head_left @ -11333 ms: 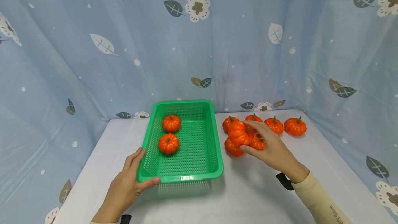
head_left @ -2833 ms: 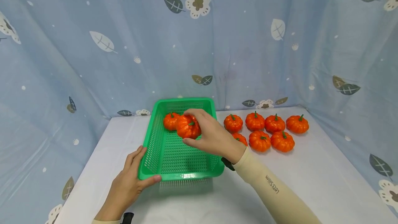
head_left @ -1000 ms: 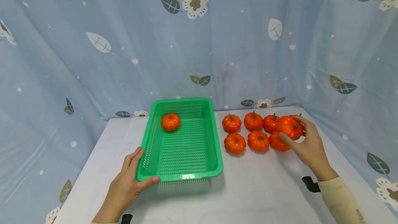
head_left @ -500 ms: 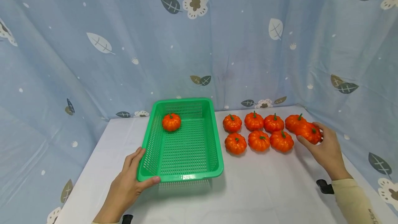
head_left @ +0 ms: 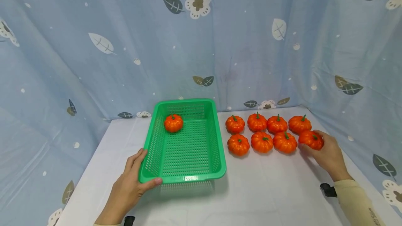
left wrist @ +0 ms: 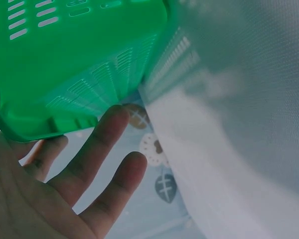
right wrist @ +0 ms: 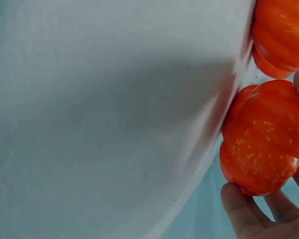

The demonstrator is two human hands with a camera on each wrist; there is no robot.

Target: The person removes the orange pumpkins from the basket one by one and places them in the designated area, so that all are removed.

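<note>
My right hand [head_left: 331, 156] holds a small orange pumpkin [head_left: 310, 140] low over the white table, at the right end of the front row. Up close in the right wrist view, fingertips and thumb sit on opposite sides of this ribbed pumpkin [right wrist: 266, 139], and another pumpkin [right wrist: 284, 35] lies beside it. My left hand [head_left: 125, 184] grips the near left corner of a green perforated basket [head_left: 201, 178], thumb on its front rim. From the left wrist, spread fingers [left wrist: 107, 147] show below the basket's rim [left wrist: 50, 134]. One pumpkin [head_left: 173, 123] lies inside, far left.
Right of the basket, several pumpkins stand in two rows: a back row ending with a pumpkin [head_left: 299, 125] and a front row including a pumpkin [head_left: 238, 145]. A blue patterned curtain [head_left: 245, 44] hangs behind and beside the white table [head_left: 251, 191].
Since 2.8 seconds ago, my right hand has carried the pumpkin from over the basket to the front row's right end, lowering it lately. My left hand stays at the basket corner.
</note>
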